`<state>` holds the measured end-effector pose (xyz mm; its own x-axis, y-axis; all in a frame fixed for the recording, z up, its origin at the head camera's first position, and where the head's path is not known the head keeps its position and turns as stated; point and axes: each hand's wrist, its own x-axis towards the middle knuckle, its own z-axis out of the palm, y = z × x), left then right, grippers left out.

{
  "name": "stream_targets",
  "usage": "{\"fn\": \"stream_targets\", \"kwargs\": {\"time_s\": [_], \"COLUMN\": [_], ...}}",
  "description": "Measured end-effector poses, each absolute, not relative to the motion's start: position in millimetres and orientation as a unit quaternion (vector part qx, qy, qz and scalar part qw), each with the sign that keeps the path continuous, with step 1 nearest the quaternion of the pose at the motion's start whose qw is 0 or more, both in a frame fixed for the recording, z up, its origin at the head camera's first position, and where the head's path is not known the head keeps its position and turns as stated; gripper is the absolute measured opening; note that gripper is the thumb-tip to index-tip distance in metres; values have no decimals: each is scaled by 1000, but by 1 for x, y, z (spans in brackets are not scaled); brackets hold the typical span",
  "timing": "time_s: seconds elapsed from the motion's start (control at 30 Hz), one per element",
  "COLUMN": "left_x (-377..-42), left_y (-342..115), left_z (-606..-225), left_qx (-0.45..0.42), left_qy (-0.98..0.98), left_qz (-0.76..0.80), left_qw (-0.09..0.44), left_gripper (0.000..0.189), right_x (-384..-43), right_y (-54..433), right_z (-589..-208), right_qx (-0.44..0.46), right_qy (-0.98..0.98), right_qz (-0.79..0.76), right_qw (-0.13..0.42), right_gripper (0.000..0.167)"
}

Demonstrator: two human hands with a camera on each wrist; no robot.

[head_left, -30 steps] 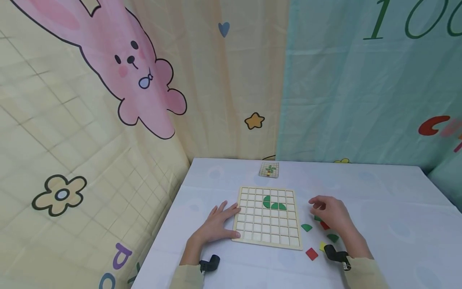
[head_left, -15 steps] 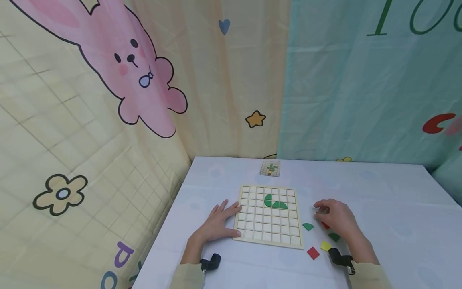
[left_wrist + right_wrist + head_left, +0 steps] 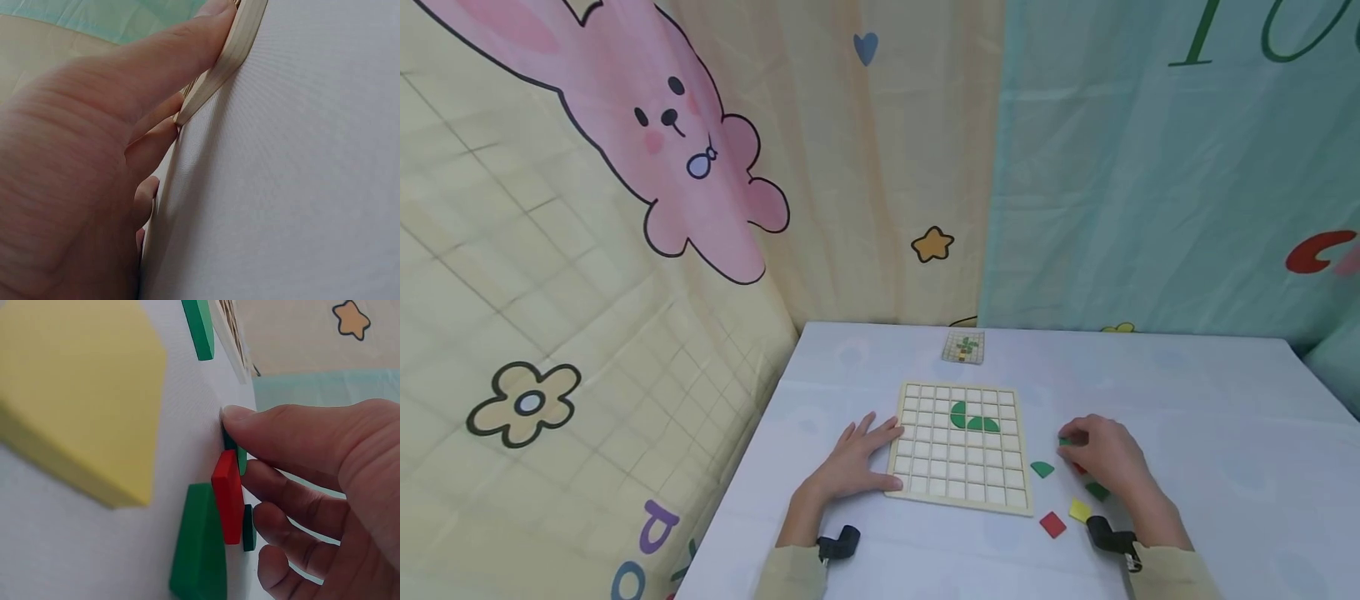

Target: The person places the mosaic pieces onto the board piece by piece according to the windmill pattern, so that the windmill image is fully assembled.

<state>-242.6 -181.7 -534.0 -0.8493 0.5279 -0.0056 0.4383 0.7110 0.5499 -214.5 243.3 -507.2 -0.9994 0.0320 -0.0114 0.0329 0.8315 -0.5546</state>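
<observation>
A wooden grid board point(image 3: 955, 467) lies on the table, three green quarter-round pieces point(image 3: 958, 415) set in its upper cells. My left hand point(image 3: 853, 462) is spread at the board's left edge, thumb and fingertips touching the rim point(image 3: 212, 81). To the right of the board, my right hand point(image 3: 1105, 454) pinches a green piece point(image 3: 242, 461) between thumb and fingers, low over the table. Right beside those fingers lie a red piece point(image 3: 228, 497) and another green piece point(image 3: 200, 544). The held piece is mostly hidden by the thumb.
A small pattern card point(image 3: 963, 347) with a plant picture lies behind the board. Between board and right hand are a green quarter piece point(image 3: 1042, 469), a red square point(image 3: 1052, 524) and a yellow piece point(image 3: 1079, 510). Printed curtains point(image 3: 880, 167) hang behind the table.
My right hand has shifted slightly right and down, and its thumb and fingers have closed on a green piece. The left hand stays at the board's edge.
</observation>
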Motion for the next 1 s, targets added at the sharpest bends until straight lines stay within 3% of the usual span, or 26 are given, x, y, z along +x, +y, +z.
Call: {"fn": "stream_targets", "kwargs": {"time_s": [0.5,1.0], "left_x": [-245,-241], "left_y": [-182,-183], "left_z": [-537,-534], "left_qx": [258,261], "left_qy": [924,924], "left_qz": [268,269], "left_qw": [84,78], "left_gripper": [91,90], "right_x": [-215,-216], "right_y": [241,246], "right_z": [-511,-508], "right_qx": [6,13], "right_qy": [951,939], "right_qz": [-307,-342], "right_qw": [-19,16], "right_gripper": [22,22]}}
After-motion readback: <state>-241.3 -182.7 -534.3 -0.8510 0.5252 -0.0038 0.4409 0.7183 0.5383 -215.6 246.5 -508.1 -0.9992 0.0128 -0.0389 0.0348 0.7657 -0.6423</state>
